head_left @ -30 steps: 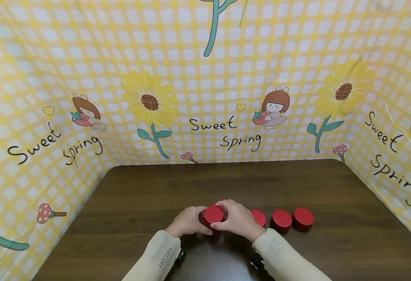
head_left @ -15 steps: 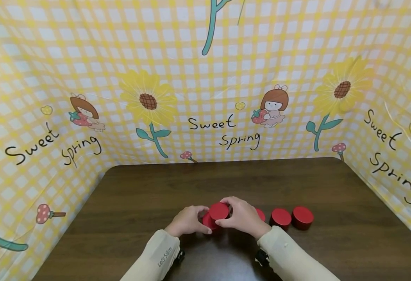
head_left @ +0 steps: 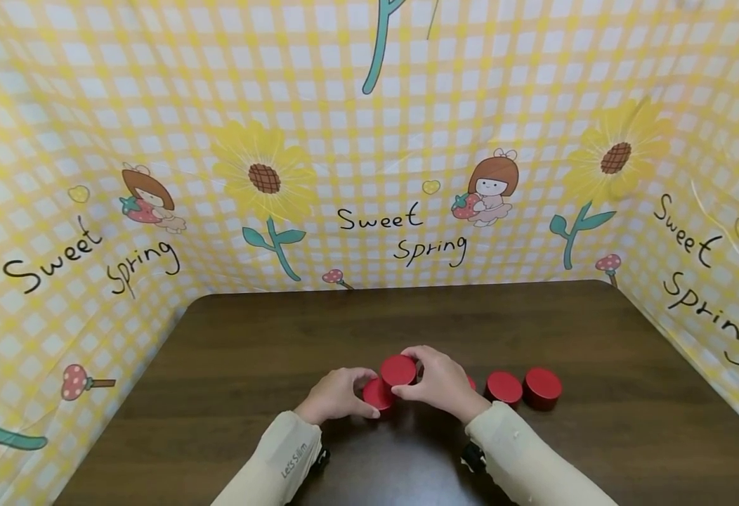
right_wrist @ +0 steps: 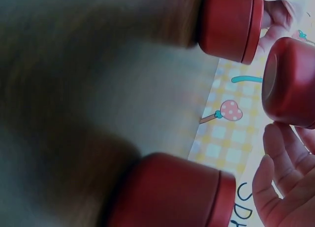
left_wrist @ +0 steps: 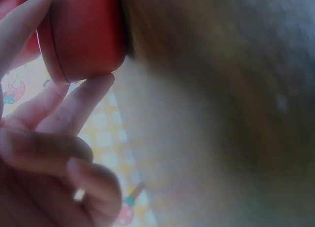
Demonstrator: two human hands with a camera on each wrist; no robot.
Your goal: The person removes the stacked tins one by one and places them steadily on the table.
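Low in the middle of the head view, my left hand (head_left: 336,396) holds a red round tin (head_left: 377,398) standing on the dark table, thumb and fingers at its sides. The lid seam of this tin (left_wrist: 81,35) shows in the left wrist view. Just right of it and higher, my right hand (head_left: 443,383) grips a second red tin (head_left: 398,370) by its side. In the right wrist view that raised tin (right_wrist: 290,81) hangs off the table with its underside showing. From above, the raised tin overlaps the edge of the left one.
Right of my right hand, two more red tins, one (head_left: 504,388) and another (head_left: 543,388), stand side by side on the wooden table (head_left: 268,337). Another tin (head_left: 472,383) is mostly hidden behind the right hand. A yellow checked cloth (head_left: 344,140) walls the table's back and sides.
My right hand has lifted its tin off the top of the left tin and moved it right and away from me. The left hand has stayed on its tin. The head view has shifted slightly.
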